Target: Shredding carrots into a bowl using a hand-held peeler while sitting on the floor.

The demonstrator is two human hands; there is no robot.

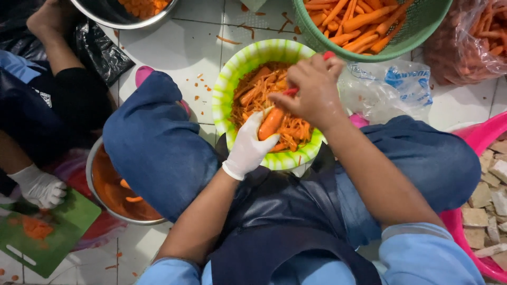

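We sit on white tiled floor (185,47), gloved left hand (248,148) grasping carrot (271,124) over green bowl (227,84), right hand (314,89) clenched on red peeler (328,55), peel scraps scattered, co-worker's board (58,232) nearby.

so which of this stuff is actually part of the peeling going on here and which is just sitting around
In use:
- left hand, gloved, holding a carrot
- right hand, bare, gripping a red-handled peeler
- green striped bowl catching peelings
- green basket of carrots

Lying about:
- crumpled plastic bag
- pink tub of pale chunks
- steel bowl beside the knee
- green cutting board under another person's gloved hand
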